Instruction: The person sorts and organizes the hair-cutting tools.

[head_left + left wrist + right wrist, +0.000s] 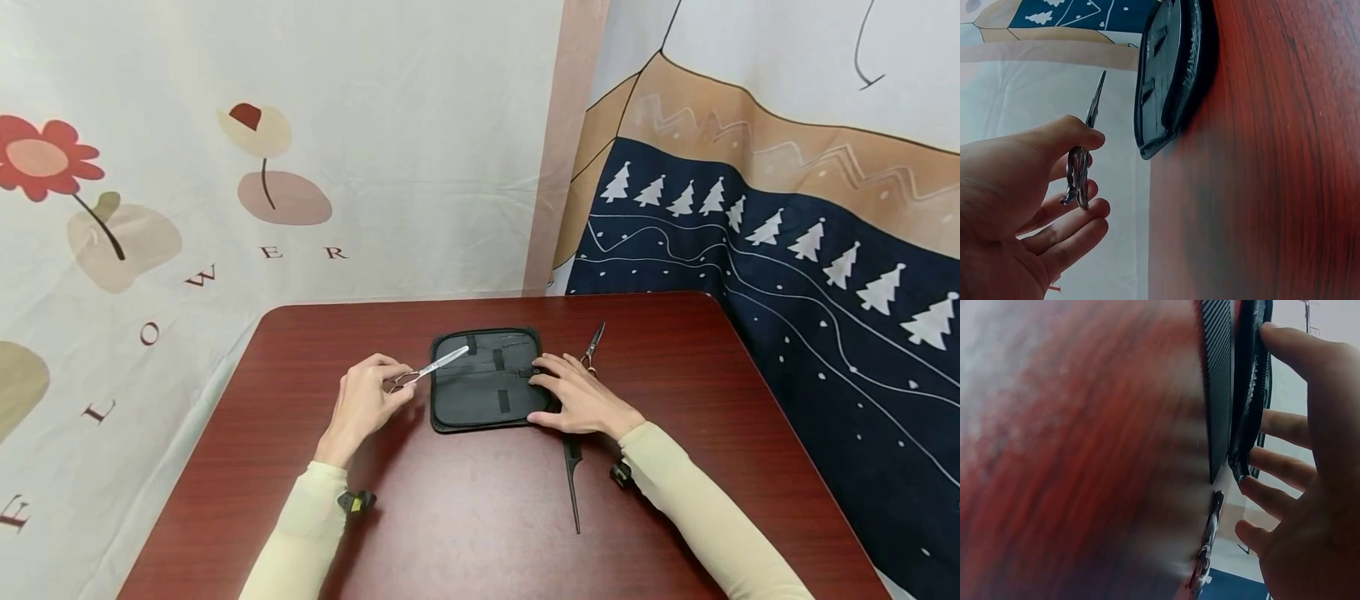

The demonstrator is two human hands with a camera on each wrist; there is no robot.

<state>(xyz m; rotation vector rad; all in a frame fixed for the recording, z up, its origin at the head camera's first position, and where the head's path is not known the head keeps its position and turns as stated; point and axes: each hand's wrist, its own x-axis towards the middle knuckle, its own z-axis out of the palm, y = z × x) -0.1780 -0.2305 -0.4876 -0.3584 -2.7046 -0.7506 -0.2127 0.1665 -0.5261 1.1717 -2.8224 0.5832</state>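
Observation:
My left hand pinches a pair of silver scissors by the handles between thumb and fingers. Its blades point right, above the left part of a black zip case that lies opened flat. The left wrist view has these scissors upright under the thumb, apart from the case. My right hand touches the case's right edge with thumb and fingertips, its fingers fairly straight. Elastic loops and a pocket show inside the case; the right hand hides part of its edge.
Just right of the case, partly under the right hand, lies a black tail comb, its thin tail towards me. A second pair of scissors lies beyond that hand. The reddish-brown table meets printed curtains at its far edge.

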